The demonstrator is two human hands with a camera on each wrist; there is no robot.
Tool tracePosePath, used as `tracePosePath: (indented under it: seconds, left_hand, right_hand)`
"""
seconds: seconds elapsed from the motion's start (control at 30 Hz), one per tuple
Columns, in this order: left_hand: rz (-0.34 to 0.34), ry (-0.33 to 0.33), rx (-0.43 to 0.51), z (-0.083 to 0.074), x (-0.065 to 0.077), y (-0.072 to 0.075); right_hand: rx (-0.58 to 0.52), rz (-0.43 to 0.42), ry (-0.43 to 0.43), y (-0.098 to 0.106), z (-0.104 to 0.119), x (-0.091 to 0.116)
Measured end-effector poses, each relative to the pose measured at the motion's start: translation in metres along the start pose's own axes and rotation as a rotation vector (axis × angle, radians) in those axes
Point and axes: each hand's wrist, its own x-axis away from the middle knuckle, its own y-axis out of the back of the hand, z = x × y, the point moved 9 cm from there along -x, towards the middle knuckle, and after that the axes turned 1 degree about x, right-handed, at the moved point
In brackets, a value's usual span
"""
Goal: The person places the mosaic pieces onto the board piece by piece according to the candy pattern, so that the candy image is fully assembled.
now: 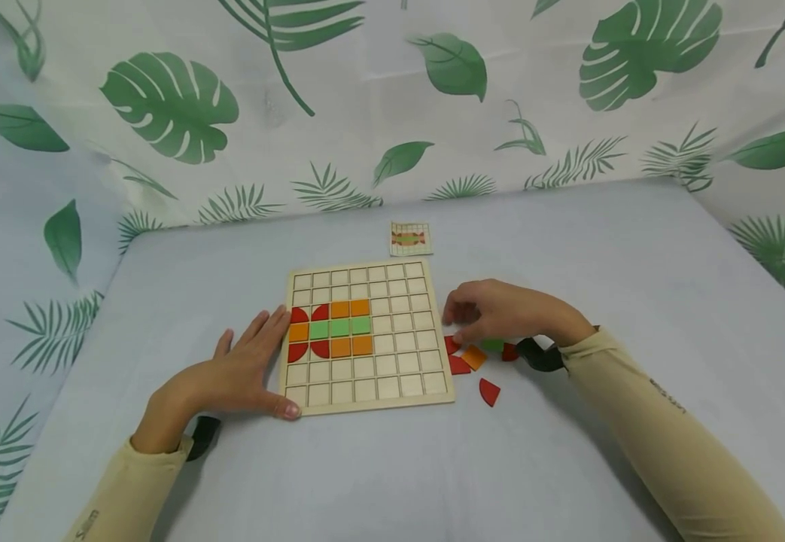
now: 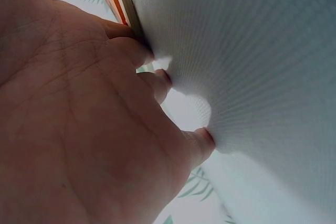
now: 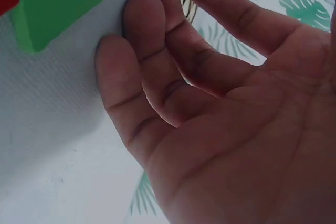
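A square wooden grid board (image 1: 402,365) lies on the table, with red quarter-circles, orange squares and a row of green squares (image 1: 340,327) set in its left half. My left hand (image 1: 239,376) is spread along the board's left edge, thumb at the near corner. In the left wrist view its fingertips (image 2: 202,142) press on the cloth beside the board. Just off the right edge, my right hand (image 1: 500,310) hovers over loose pieces, fingers bent and thumb apart from the index. Closest to its thumb is a red piece (image 1: 451,345). A green piece (image 3: 58,9) shows beside its fingers in the right wrist view.
Beyond the board lies a small pattern card (image 1: 410,239) with a red, orange and green figure. Near the right hand are an orange square (image 1: 474,357) and a red quarter-circle (image 1: 489,392). A leaf-print cloth (image 1: 365,98) hangs behind the table.
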Motion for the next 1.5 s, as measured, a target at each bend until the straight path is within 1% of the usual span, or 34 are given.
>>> tracePosePath:
  seconds: [0.23, 0.4, 0.63, 0.77, 0.87, 1.2, 1.5]
  left_hand:
    - [0.009, 0.004, 0.018, 0.0008, 0.0002, -0.0003]
    - [0.018, 0.01, 0.02, 0.0015, 0.0001, -0.0006]
    - [0.011, 0.002, -0.001, -0.0007, -0.0005, 0.0012]
    - [0.01, 0.003, -0.009, -0.0019, 0.0001, 0.0016]
    - [0.008, 0.003, -0.007, -0.0022, 0.0004, 0.0018]
    - [0.003, 0.007, 0.009, 0.0002, 0.001, 0.0012]
    - [0.015, 0.012, 0.013, 0.0008, 0.0008, 0.0006]
  right_hand:
    - [0.005, 0.016, 0.002, -0.0047, -0.0049, -0.0026]
    - [0.017, 0.017, 0.006, -0.005, -0.0044, -0.0026]
    - [0.031, 0.012, -0.009, -0.0049, -0.0044, -0.0017]
    - [0.053, 0.012, 0.001, -0.0058, -0.0037, -0.0026]
    - [0.067, 0.011, 0.01, -0.0064, -0.0018, -0.0036]
    - [0.091, 0.018, 0.001, -0.0092, 0.0015, -0.0065]
    - [0.07, 0.008, -0.021, -0.0063, -0.0033, -0.0041]
